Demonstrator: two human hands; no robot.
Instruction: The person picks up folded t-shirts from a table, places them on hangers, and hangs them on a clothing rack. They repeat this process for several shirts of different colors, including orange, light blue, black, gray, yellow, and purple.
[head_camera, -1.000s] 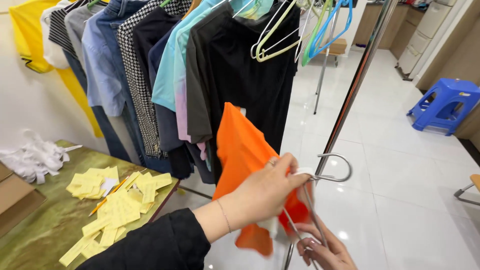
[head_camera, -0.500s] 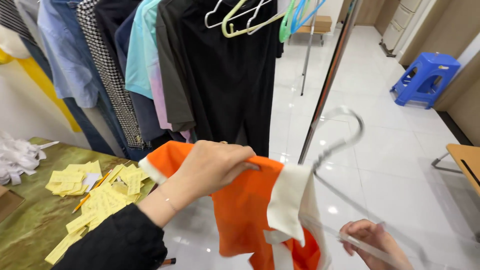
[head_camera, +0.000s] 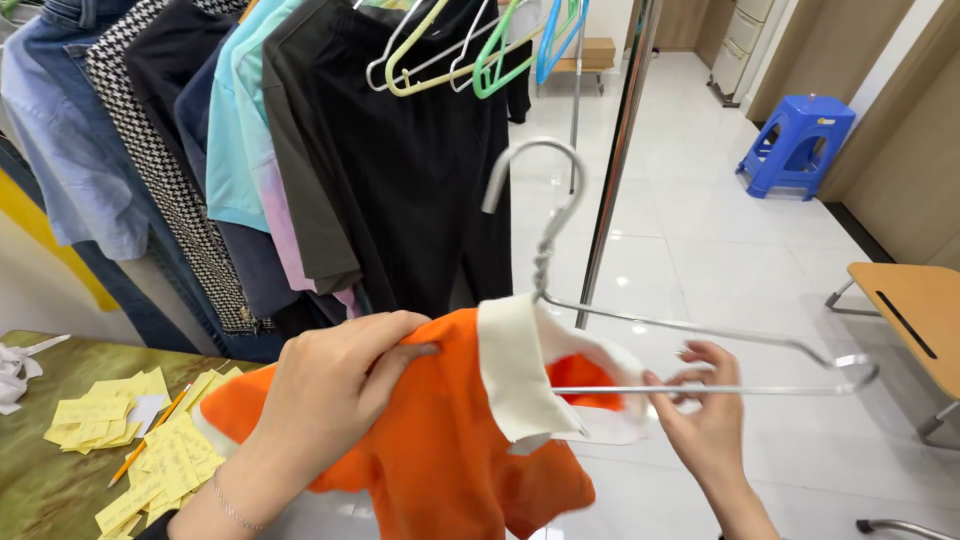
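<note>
A row of hanging clothes (head_camera: 300, 150) fills the upper left: denim, a houndstooth piece, pale blue and pink tops, then black garments under pastel plastic hangers (head_camera: 470, 50). A slanted metal rail pole (head_camera: 620, 160) runs down the middle, with white floor tiles (head_camera: 700, 220) behind it. At far right stand a blue plastic stool (head_camera: 795, 145) and the edge of a wooden chair seat (head_camera: 915, 315).

In front, low and centre, hangs the orange shirt (head_camera: 450, 450) with its cream collar (head_camera: 515, 370) (the collar stands open toward the camera). The left hand (head_camera: 335, 385) is closed on the shirt's shoulder fabric, fingers curled over the top edge. A metal wire hanger (head_camera: 640, 330) has one end inside the collar opening, its hook pointing up. The right hand (head_camera: 700, 410) pinches the hanger's lower bar with thumb and fingertips.

At lower left, a green worktop (head_camera: 50, 490) carries scattered yellow paper slips (head_camera: 120, 430) and a pencil (head_camera: 150, 435).
</note>
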